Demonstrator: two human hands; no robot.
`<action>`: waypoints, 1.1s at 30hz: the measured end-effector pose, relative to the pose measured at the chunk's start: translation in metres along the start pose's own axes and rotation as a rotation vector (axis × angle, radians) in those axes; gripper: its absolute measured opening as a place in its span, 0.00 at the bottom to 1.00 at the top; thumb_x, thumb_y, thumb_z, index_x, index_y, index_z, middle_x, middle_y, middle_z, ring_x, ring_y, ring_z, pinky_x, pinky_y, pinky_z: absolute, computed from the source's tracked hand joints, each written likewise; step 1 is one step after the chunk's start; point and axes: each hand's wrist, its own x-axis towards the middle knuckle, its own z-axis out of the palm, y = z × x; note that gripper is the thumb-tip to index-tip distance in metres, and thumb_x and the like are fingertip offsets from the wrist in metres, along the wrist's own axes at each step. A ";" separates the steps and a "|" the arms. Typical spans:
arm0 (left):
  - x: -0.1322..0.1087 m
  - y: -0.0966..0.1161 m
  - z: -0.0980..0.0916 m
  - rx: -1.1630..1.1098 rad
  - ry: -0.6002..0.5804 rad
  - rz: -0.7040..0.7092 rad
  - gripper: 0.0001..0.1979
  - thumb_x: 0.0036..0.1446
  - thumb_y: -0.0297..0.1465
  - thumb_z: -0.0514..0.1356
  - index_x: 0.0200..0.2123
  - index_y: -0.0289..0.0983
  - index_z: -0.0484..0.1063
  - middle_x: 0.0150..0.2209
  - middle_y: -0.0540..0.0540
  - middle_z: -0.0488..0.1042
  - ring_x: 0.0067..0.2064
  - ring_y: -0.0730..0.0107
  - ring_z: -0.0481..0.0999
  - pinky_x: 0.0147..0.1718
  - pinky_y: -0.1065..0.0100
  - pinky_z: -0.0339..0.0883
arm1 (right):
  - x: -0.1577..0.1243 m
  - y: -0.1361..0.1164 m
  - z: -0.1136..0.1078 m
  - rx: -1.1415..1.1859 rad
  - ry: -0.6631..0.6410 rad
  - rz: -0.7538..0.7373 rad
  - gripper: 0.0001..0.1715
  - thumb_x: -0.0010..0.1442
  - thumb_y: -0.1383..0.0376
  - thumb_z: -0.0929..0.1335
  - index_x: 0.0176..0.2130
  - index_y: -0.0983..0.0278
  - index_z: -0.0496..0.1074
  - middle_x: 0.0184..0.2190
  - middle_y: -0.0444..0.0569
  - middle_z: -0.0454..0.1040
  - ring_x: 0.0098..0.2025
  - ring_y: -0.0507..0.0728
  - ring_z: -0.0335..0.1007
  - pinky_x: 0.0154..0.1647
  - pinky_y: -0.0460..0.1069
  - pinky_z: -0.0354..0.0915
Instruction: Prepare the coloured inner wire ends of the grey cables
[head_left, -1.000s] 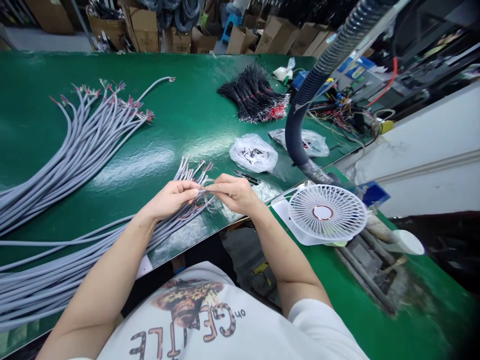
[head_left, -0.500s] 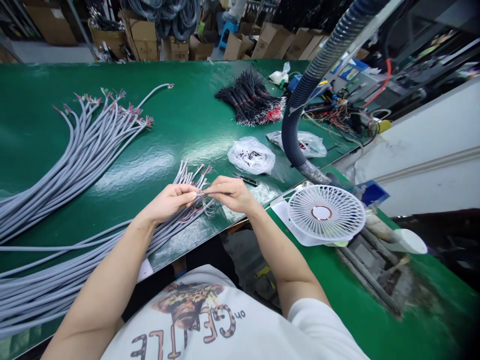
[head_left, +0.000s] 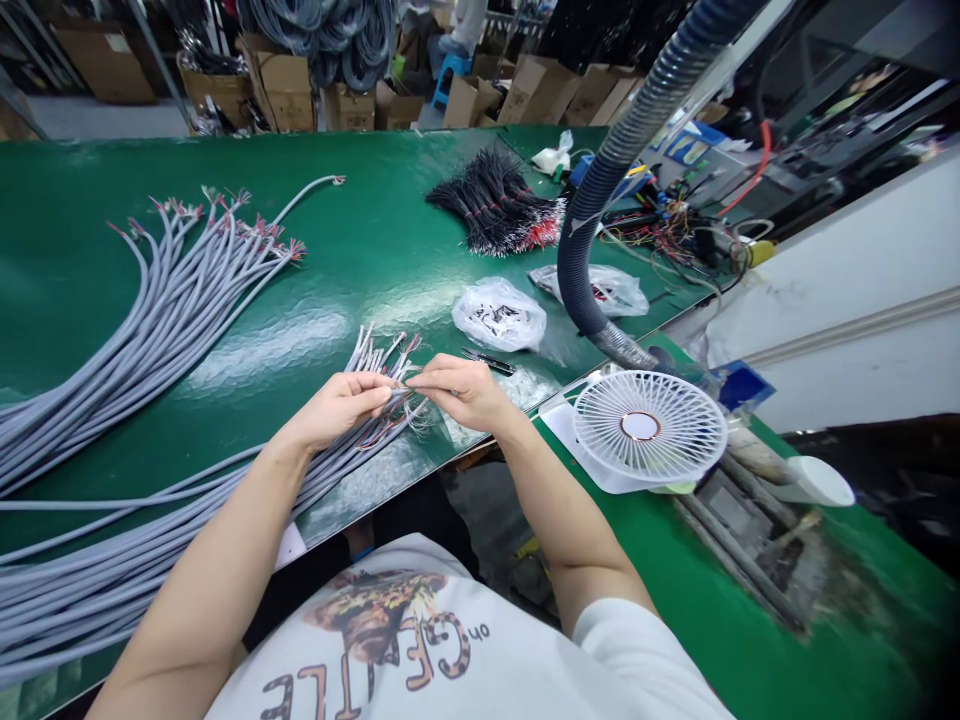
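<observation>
My left hand (head_left: 346, 405) pinches the end of a grey cable between thumb and forefinger. Close against it, my right hand (head_left: 461, 390) has its fingertips pressed together on the thin wires coming out of that end; the exact grip is too small to make out. Under both hands runs a bundle of grey cables (head_left: 330, 480), whose stripped ends show white, red and bare strands (head_left: 386, 350). Just beyond my right hand lies a dark slim hand tool (head_left: 489, 361), perhaps tweezers or cutters.
A second grey cable bundle (head_left: 187, 290) lies at the left. Farther back are black wires (head_left: 495, 205) with red ends and a clear plastic bag (head_left: 500, 315) of small parts. A ribbed hose (head_left: 581, 250) arches down at the right, above a white fan (head_left: 649, 430).
Both hands keep nearly the same place and pinch. The whole view has shifted slightly, with the far table edge a little lower.
</observation>
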 end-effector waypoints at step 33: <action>-0.001 0.001 0.001 0.071 -0.018 0.010 0.18 0.50 0.41 0.63 0.36 0.31 0.77 0.21 0.53 0.65 0.21 0.81 0.55 0.20 0.74 0.47 | -0.002 -0.004 0.003 -0.225 -0.053 -0.051 0.11 0.64 0.66 0.64 0.41 0.65 0.76 0.31 0.49 0.73 0.31 0.50 0.71 0.30 0.42 0.64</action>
